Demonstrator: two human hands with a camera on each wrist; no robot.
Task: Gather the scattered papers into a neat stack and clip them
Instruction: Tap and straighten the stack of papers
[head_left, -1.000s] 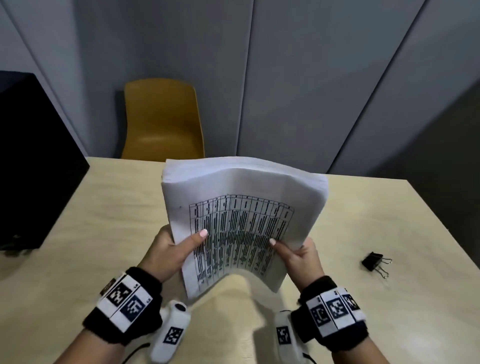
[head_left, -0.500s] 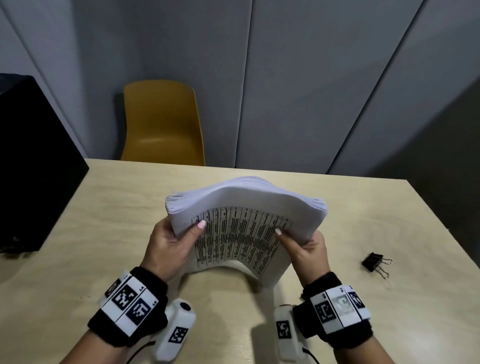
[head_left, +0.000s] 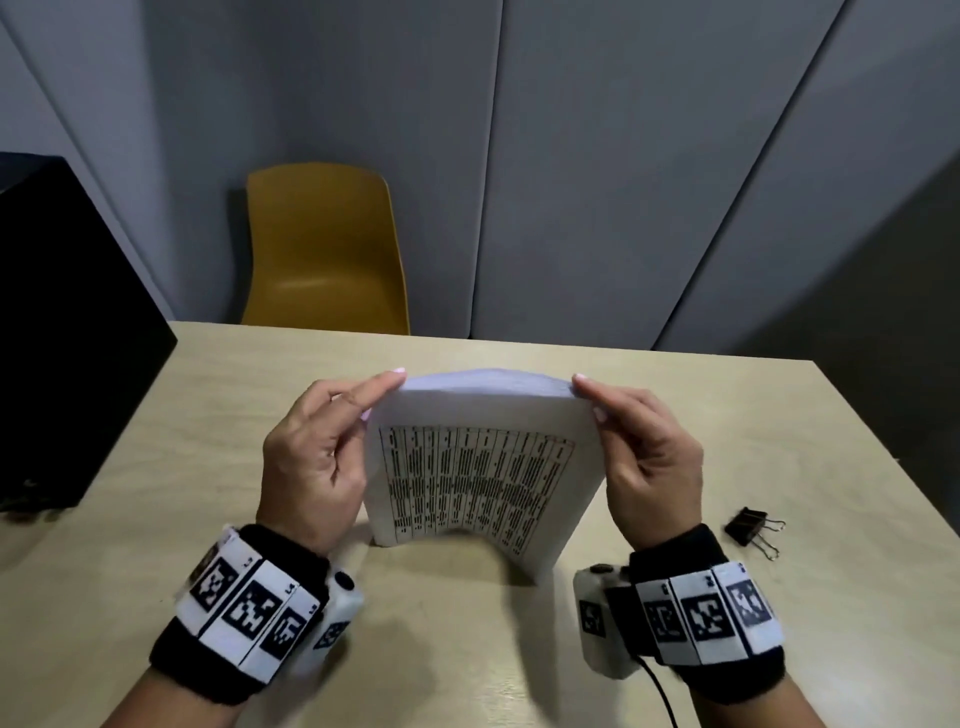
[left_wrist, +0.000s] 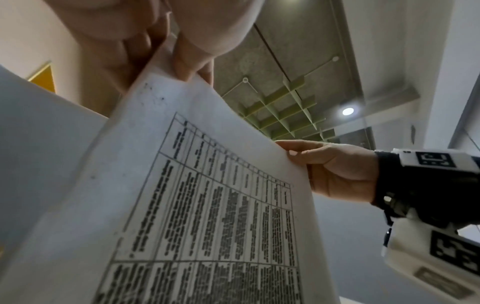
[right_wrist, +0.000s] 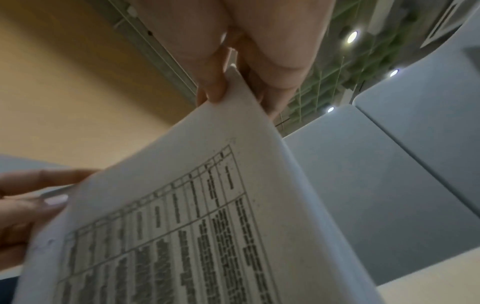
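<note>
A thick stack of white papers (head_left: 475, 480) with a printed table on its front sheet stands on its lower edge on the table, bowed toward me. My left hand (head_left: 317, 441) pinches the stack's upper left corner between thumb and fingers. My right hand (head_left: 644, 447) pinches its upper right corner the same way. The left wrist view shows the printed sheet (left_wrist: 221, 205) with my right hand (left_wrist: 335, 166) at its far edge. The right wrist view has the same sheet (right_wrist: 207, 226) held by fingers (right_wrist: 215, 82) at the top. A black binder clip (head_left: 750, 527) lies on the table right of my right wrist.
The light wooden table (head_left: 156, 519) stretches around the stack. A black box (head_left: 67, 332) stands at the table's left edge. A yellow chair (head_left: 322, 249) sits behind the far edge, in front of grey wall panels.
The stack came down from the air onto its lower edge on the table. Both hands slid from its lower sides up to its top corners.
</note>
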